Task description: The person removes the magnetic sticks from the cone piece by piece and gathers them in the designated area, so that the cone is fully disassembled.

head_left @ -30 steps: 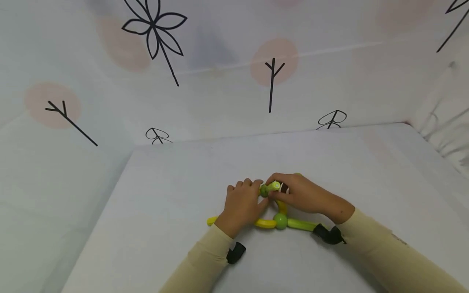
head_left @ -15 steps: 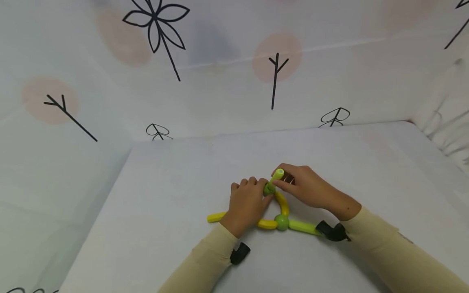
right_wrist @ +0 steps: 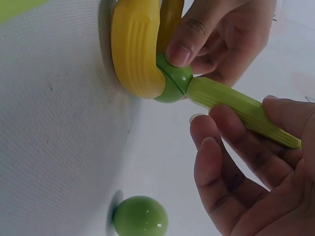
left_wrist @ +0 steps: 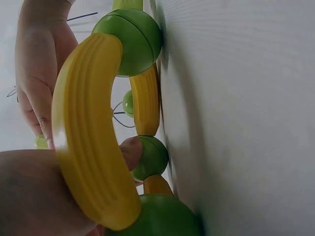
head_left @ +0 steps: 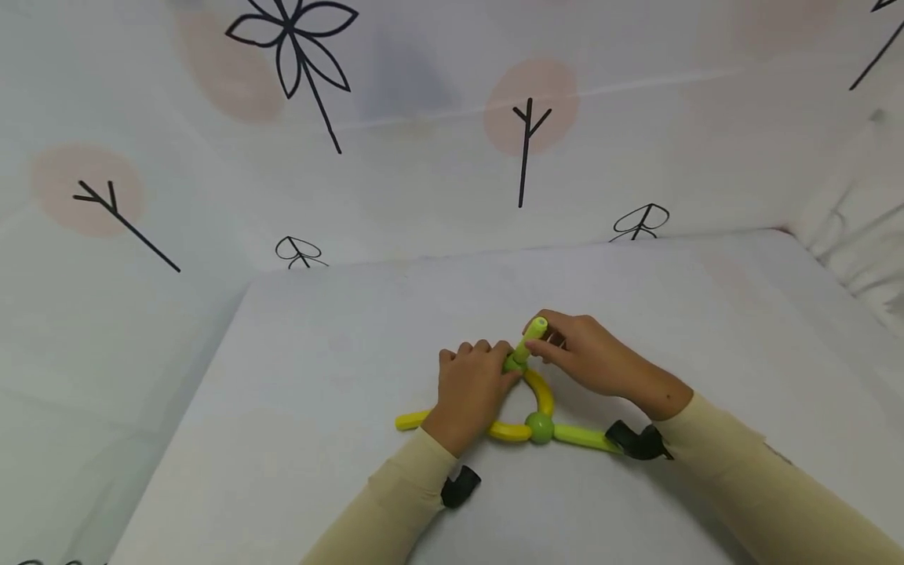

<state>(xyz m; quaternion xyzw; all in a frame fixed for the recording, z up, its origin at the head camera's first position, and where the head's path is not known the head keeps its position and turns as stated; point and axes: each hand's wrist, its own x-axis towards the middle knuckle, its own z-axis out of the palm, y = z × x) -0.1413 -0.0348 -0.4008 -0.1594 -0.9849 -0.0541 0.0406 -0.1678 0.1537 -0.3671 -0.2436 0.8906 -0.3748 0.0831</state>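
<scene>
1. Head view: the left hand (head_left: 472,388) and the right hand (head_left: 596,357) met over a pale worktop (head_left: 339,353), both coming out of beige sleeves (head_left: 381,502).
2. The left fingers were clamped on the upper green ball (right_wrist: 174,83); the right wrist view showed the thumb pressed on its surface.
3. The right fingers pinched a light green rod (right_wrist: 241,105) between the thumb and one finger, with two other fingertips apart from it. The rod's inner end touched the upper green ball, and its outer end slanted upward in the head view.
4. From that ball the right yellow curve (head_left: 541,390) ran down to the lower green ball (head_left: 540,428). The front yellow curve (head_left: 510,432) went on leftward from there, partly behind the left hand.
5. In the left wrist view, the front yellow curve reached a third green ball (left_wrist: 157,216), cut off by the bottom edge.
6. A second light green rod (head_left: 585,438) lay rightward from the lower green ball, its far end behind a black device (head_left: 638,441) at the right wrist.
7. A yellow rod (head_left: 413,421) stuck out left of the left hand.
8. Beyond, a loose green ball (right_wrist: 140,216) sat apart on the worktop.
</scene>
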